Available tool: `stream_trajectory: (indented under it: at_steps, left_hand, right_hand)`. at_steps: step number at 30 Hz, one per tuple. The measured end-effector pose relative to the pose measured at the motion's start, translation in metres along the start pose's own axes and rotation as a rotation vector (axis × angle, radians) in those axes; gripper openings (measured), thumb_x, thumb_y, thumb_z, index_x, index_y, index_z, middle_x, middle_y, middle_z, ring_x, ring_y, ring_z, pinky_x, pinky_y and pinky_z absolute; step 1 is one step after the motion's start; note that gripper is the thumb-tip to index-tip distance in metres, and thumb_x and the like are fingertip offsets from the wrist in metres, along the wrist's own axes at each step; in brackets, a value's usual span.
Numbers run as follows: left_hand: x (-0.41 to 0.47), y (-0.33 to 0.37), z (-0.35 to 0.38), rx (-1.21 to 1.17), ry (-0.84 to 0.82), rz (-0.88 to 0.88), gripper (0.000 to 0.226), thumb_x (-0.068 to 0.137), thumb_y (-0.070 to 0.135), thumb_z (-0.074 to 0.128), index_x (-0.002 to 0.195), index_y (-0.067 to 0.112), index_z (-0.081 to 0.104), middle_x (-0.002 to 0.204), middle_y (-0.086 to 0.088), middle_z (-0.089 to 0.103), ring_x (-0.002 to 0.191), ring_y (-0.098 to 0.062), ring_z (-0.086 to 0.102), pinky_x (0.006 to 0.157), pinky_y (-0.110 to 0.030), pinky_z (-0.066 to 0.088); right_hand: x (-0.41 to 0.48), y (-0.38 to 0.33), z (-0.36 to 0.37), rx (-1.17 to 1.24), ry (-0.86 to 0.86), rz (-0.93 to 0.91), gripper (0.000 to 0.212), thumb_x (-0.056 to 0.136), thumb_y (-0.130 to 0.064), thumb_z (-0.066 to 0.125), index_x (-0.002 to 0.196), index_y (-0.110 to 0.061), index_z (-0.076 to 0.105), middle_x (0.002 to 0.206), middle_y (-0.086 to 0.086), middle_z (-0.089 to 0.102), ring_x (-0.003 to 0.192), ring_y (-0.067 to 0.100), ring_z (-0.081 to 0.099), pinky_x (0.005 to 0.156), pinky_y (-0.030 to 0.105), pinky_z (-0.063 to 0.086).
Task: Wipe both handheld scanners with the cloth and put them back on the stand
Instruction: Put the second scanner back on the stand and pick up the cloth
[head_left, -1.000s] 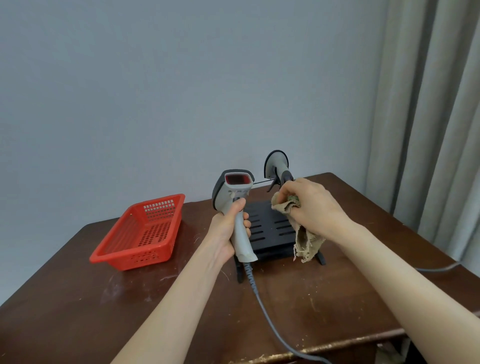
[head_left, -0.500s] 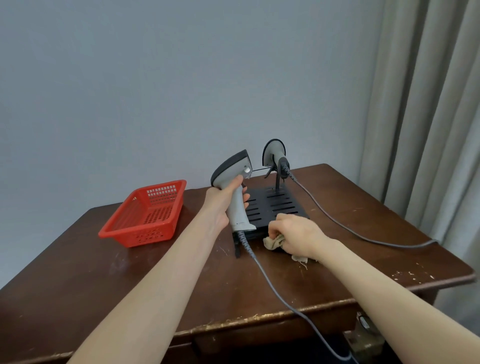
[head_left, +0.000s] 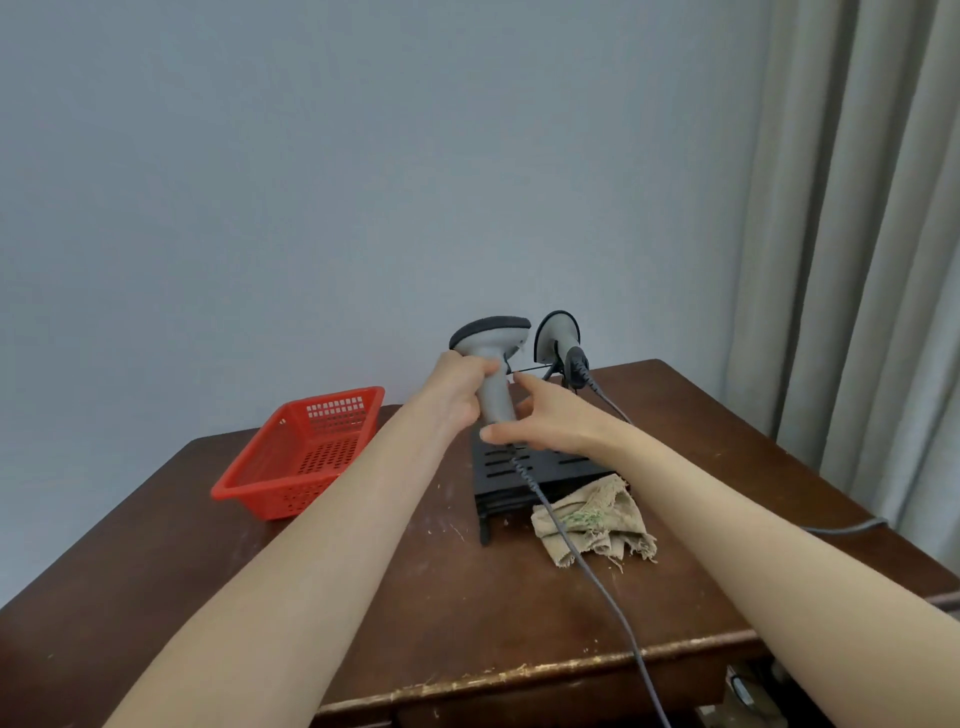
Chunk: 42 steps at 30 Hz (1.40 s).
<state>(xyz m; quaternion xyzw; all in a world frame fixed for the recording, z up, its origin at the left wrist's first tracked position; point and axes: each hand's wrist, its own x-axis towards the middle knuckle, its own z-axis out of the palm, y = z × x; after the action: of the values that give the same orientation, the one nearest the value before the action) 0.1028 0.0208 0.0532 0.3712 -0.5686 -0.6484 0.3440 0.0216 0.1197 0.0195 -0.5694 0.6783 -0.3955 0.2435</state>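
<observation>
My left hand (head_left: 460, 392) grips the handle of a grey handheld scanner (head_left: 493, 364), held upright above the black slotted stand (head_left: 540, 467). My right hand (head_left: 540, 423) cups the bottom of that handle, fingers apart, where the grey cord (head_left: 597, 582) leaves it. A second grey scanner (head_left: 558, 340) rests on the stand's rear holder, its cord trailing right. The frayed beige cloth (head_left: 592, 522) lies crumpled on the table against the stand's front right corner, with the cord lying across it.
A red perforated plastic basket (head_left: 306, 452) sits at the left of the brown wooden table (head_left: 363, 613). A grey wall is behind, and beige curtains (head_left: 857, 260) hang at the right. The table's front edge is worn.
My right hand let go of the cloth, leaving it on the table, and moved up to the scanner's handle. My left hand carried the scanner back over the stand.
</observation>
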Motion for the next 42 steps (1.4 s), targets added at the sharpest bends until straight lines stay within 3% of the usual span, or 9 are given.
stream_trajectory:
  at_steps: [4,7,10,14,17,24,29,35,42]
  left_hand:
    - [0.01,0.027,0.011,0.025,0.007,0.008,0.019,0.087,-0.014,0.04,0.099,-0.001,0.047,0.091,-0.014,0.05,0.09,-0.029,0.053,0.084,-0.041,0.045]
    - [0.016,0.042,0.014,0.005,-0.024,0.01,0.035,0.086,-0.015,0.037,0.118,-0.002,0.046,0.101,-0.016,0.048,0.099,-0.029,0.049,0.085,-0.041,0.044]
    - [0.026,0.044,0.0,-0.041,-0.129,0.041,0.04,0.087,-0.014,0.035,0.121,-0.001,0.052,0.106,-0.018,0.058,0.096,-0.03,0.058,0.074,-0.039,0.051]
    - [0.055,0.012,-0.025,0.09,0.003,0.208,0.045,0.092,-0.005,0.042,0.136,0.004,0.047,0.128,-0.01,0.059,0.114,-0.022,0.056,0.097,-0.033,0.047]
    - [0.071,-0.031,-0.034,0.471,0.16,0.261,0.064,0.088,0.007,0.057,0.146,0.008,0.029,0.14,-0.007,0.05,0.122,-0.021,0.051,0.091,-0.023,0.039]
    - [0.107,-0.091,-0.03,0.757,0.185,0.204,0.112,0.075,0.033,0.078,0.153,0.008,0.001,0.159,-0.01,0.018,0.143,-0.024,0.025,0.108,-0.038,0.034]
    - [0.123,-0.107,-0.021,0.822,0.239,0.275,0.102,0.074,0.038,0.078,0.15,0.01,0.017,0.151,-0.007,0.035,0.135,-0.023,0.039,0.105,-0.041,0.04]
    - [0.13,-0.115,-0.019,0.83,0.331,0.364,0.054,0.079,0.036,0.072,0.121,0.012,0.049,0.115,-0.001,0.058,0.104,-0.021,0.058,0.084,-0.038,0.051]
    - [0.13,-0.116,-0.018,0.921,0.34,0.35,0.034,0.088,0.036,0.062,0.099,0.007,0.05,0.095,-0.007,0.062,0.087,-0.024,0.061,0.064,-0.031,0.044]
  right_hand:
    - [0.028,-0.015,0.0,-0.316,0.168,0.017,0.037,0.072,-0.05,0.066,0.087,-0.019,0.053,0.08,-0.003,0.058,0.075,0.018,0.058,0.059,0.03,0.041]
    - [0.041,-0.025,-0.007,-0.389,0.301,0.038,0.03,0.077,-0.042,0.056,0.066,-0.015,0.051,0.067,0.001,0.058,0.066,0.021,0.057,0.054,0.029,0.04]
    - [0.054,-0.031,-0.021,-0.124,0.363,0.076,0.029,0.076,-0.034,0.053,0.065,-0.008,0.06,0.066,0.006,0.066,0.064,0.024,0.061,0.06,0.033,0.048]
    - [0.071,-0.024,-0.029,0.063,0.423,0.12,0.03,0.075,-0.027,0.052,0.057,-0.005,0.061,0.054,0.005,0.066,0.07,0.026,0.067,0.08,0.04,0.056]
    - [0.08,-0.018,-0.022,0.06,0.41,0.136,0.033,0.078,-0.024,0.05,0.049,-0.008,0.052,0.048,0.003,0.058,0.059,0.022,0.056,0.063,0.033,0.049]
    - [0.105,-0.004,-0.005,-0.047,0.401,0.11,0.033,0.081,-0.029,0.049,0.056,-0.009,0.048,0.058,0.007,0.057,0.054,0.022,0.048,0.055,0.031,0.037]
    - [0.119,0.005,0.003,-0.142,0.402,0.112,0.03,0.081,-0.032,0.048,0.067,-0.006,0.055,0.068,0.01,0.064,0.062,0.024,0.056,0.065,0.038,0.05]
    - [0.132,0.01,0.01,-0.196,0.39,0.111,0.027,0.081,-0.034,0.049,0.07,-0.009,0.053,0.066,0.007,0.061,0.06,0.023,0.052,0.061,0.033,0.044]
    - [0.137,0.009,0.012,-0.269,0.38,0.096,0.027,0.085,-0.03,0.047,0.067,-0.009,0.046,0.067,0.008,0.057,0.059,0.023,0.047,0.055,0.031,0.036]
